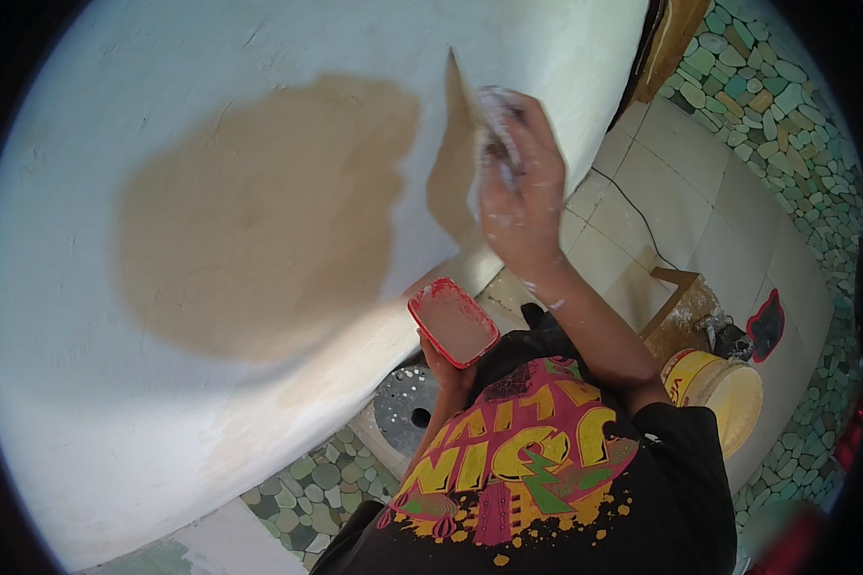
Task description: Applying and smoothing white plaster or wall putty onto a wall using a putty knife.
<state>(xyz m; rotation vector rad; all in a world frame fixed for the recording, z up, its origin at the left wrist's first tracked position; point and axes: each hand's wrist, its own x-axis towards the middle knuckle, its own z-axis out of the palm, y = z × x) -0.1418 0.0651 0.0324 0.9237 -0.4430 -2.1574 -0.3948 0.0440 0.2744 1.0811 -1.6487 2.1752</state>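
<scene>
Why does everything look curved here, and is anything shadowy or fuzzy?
In the head view, the tiles bow from the wide lens, and the corners go black; a big brownish shadow falls on the wall, a narrower one beside the right hand, which looks slightly blurred, perhaps from motion; the tub is sharper; a red shape at lower right is out of focus.

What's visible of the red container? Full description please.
The red container is rectangular with rounded corners, apparently plastic, and open-topped. It holds a pale pinkish-beige mixture, with smears on its inner walls. Its opening faces the camera. The left hand supports it from below, near the shirt. Depth is unclear.
</scene>
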